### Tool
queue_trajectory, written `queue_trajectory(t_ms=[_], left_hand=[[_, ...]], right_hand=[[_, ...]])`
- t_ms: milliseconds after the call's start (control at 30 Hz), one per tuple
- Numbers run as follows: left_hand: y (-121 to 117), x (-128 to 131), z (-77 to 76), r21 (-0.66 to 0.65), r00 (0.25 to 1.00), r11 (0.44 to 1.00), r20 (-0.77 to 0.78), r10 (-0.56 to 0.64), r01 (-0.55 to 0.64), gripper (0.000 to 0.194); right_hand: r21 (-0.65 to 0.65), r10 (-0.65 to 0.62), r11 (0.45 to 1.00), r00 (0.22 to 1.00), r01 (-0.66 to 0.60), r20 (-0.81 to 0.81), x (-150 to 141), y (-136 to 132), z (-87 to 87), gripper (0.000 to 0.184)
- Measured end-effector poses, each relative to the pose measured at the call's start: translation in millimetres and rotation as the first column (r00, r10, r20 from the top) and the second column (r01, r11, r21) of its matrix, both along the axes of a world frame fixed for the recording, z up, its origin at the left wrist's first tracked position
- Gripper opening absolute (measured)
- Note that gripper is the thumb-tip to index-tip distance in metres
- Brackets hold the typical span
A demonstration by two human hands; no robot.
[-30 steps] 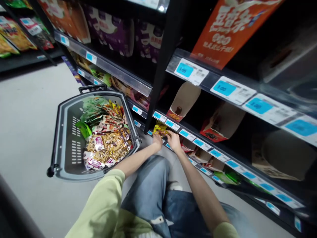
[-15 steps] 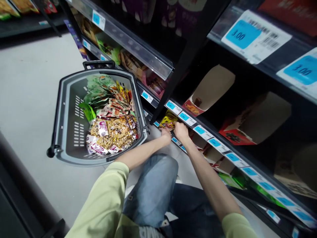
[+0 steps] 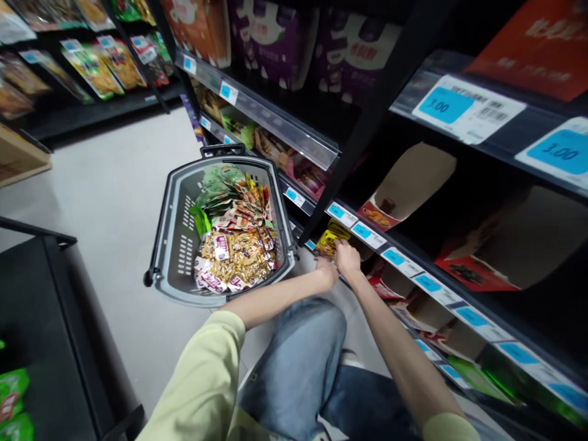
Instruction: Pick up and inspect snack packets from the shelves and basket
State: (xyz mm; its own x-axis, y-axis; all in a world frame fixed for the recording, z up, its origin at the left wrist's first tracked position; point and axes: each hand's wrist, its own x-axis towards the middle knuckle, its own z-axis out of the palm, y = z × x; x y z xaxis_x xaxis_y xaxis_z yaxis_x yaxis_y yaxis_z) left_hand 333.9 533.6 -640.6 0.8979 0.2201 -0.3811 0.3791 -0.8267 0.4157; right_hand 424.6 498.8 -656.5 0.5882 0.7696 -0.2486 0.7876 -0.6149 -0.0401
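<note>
Both hands are low at the bottom shelf, beside yellow snack packets (image 3: 331,237). My right hand (image 3: 348,257) is closed, its fingertips at the edge of the yellow packets. Just left of it and slightly nearer, my left hand (image 3: 327,273) has its fingers curled; what they hold, if anything, is hidden. On the floor to the left stands a grey shopping basket (image 3: 166,245). It contains green packets (image 3: 225,184), red and white packets (image 3: 241,214) and clear bags of brown snacks (image 3: 243,254).
Price-tagged shelving (image 3: 429,285) runs along the right, with open cardboard boxes (image 3: 413,177) on it. A black upright (image 3: 337,174) stands close above my hands. A black low stand (image 3: 46,331) is at the left, and a snack rack (image 3: 92,67) is at the back.
The view has tilted up and shifted left, bringing more of the back rack and left stand into sight. Both hands remain close together at the yellow packets. The basket's contents look the same.
</note>
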Motion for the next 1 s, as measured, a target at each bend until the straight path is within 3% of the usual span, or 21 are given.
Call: queue_trajectory(t_ms=[67, 133, 200, 233, 267, 367, 433, 500, 567, 667, 733, 867, 1000], left_hand=[[1, -30, 22.0, -0.031, 0.991, 0.990, 0.016, -0.134, 0.135, 0.037], [11, -66, 50.0, -0.058, 0.889, 0.899, 0.192, -0.416, 0.433, 0.040], [31, -102, 78.6, -0.147, 0.802, 0.818, 0.354, -0.482, 0.556, 0.043], [44, -119, 91.1, -0.194, 0.794, 0.808, 0.410, -0.449, 0.557, 0.041], [59, -133, 101.5, -0.217, 0.811, 0.835, 0.449, -0.375, 0.506, 0.039], [113, -166, 117.0, -0.153, 0.852, 0.974, 0.520, -0.064, 0.166, 0.033], [151, -182, 115.3, -0.054, 0.848, 0.993, 0.515, 0.121, -0.108, 0.031], [185, -197, 107.3, 0.072, 0.853, 0.940, 0.446, 0.270, -0.335, 0.031], [211, -208, 96.3, 0.163, 0.892, 0.899, 0.283, 0.352, -0.406, 0.029], [230, -217, 79.4, 0.167, 0.929, 0.920, -0.044, 0.367, -0.355, 0.041], [232, -217, 69.2, 0.156, 0.931, 0.937, -0.143, 0.335, -0.313, 0.059], [233, -208, 48.9, 0.154, 0.940, 0.967, -0.244, 0.239, -0.206, 0.083], [244, -202, 24.4, 0.234, 0.950, 0.965, -0.259, 0.177, -0.116, 0.088]], right_hand=[[0.059, 0.054, 0.997, 0.996, -0.058, 0.071, -1, -9, -4.9, 0.033], [0.081, 0.088, 0.992, 0.990, -0.097, 0.108, 0, -15, -10.9, 0.031], [0.046, 0.083, 0.995, 0.992, -0.088, 0.097, 1, -14, -16.7, 0.031], [0.016, 0.076, 0.997, 0.993, -0.078, 0.088, 1, -11, -18.7, 0.031], [-0.015, 0.072, 0.997, 0.994, -0.071, 0.079, 1, -7, -19.8, 0.032], [-0.067, 0.078, 0.995, 0.994, -0.073, 0.075, -2, 5, -16.6, 0.033], [-0.077, 0.095, 0.993, 0.993, -0.090, 0.074, -5, 6, -9.3, 0.033], [-0.084, 0.137, 0.988, 0.986, -0.129, 0.098, -10, 0, 1.5, 0.032], [-0.090, 0.195, 0.979, 0.967, -0.182, 0.165, -15, -12, 15.9, 0.037], [-0.132, 0.288, 0.955, 0.934, -0.265, 0.210, -28, -32, 43.4, 0.042], [-0.179, 0.364, 0.922, 0.927, -0.344, 0.091, -43, -45, 62.8, 0.038], [-0.211, 0.409, 0.864, 0.882, -0.457, -0.234, -91, -65, 92.2, 0.034], [-0.098, 0.492, 0.833, 0.810, -0.545, -0.321, -144, -78, 100.6, 0.033]])
